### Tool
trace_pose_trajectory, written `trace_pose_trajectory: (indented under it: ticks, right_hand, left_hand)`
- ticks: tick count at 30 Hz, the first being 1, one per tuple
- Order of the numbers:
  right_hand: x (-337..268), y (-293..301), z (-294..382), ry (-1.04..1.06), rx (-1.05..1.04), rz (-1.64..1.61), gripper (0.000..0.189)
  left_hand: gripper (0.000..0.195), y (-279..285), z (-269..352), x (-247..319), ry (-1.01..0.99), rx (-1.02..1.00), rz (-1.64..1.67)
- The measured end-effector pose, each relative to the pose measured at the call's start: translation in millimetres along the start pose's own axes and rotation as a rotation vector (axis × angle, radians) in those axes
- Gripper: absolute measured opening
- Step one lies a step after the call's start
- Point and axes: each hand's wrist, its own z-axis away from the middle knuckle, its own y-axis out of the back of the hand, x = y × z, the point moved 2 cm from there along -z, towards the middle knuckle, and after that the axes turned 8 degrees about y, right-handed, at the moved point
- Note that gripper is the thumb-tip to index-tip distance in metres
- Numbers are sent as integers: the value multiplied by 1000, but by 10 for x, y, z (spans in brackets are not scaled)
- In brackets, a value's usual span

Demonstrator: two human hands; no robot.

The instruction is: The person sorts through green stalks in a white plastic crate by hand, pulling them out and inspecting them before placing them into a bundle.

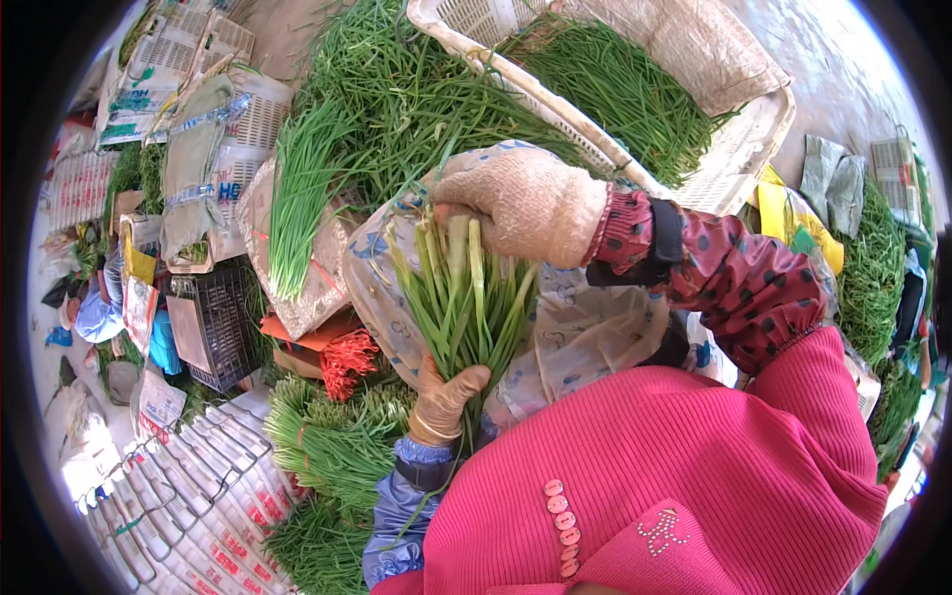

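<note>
My left hand [446,401], in a thin tan glove, grips a bunch of long green chives [468,305] around its leaves, low in front of my body. The pale stem ends point away from me, and a few thicker stalks stand out among them. My right hand [524,204], in a knitted cotton glove, is curled over those stem ends. Its fingertips are partly hidden behind the stalks. Below both hands a patterned plastic apron [595,320] covers my lap. To the left, a neat bundle of chives [301,201] lies on a speckled board [327,275].
Beyond my hands lies a loose heap of chives [401,97], against a white plastic crate [595,141] holding more. Red ties [348,364] hang beside the board. Tied bundles [327,439] are stacked at lower left, near wire-handled white crates [201,506]. A black crate [216,327] stands farther left.
</note>
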Motion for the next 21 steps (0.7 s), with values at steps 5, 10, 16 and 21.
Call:
trace_pose_trajectory:
  ticks: [5,10,16,21]
  right_hand:
    - [48,172,-149,-358,132,-13,22]
    - [392,391,-237,-207,-60,-381,39]
    - [-1,215,-356,21,-566,-421,66]
    - [-350,90,-372,-277,-412,-26,49]
  left_hand:
    - [62,81,113,148,162,-66,605]
    - [55,97,74,19,171,-40,750]
    - [74,87,43,262,211,-101,640]
    - [85,137,123,172,239,18,597]
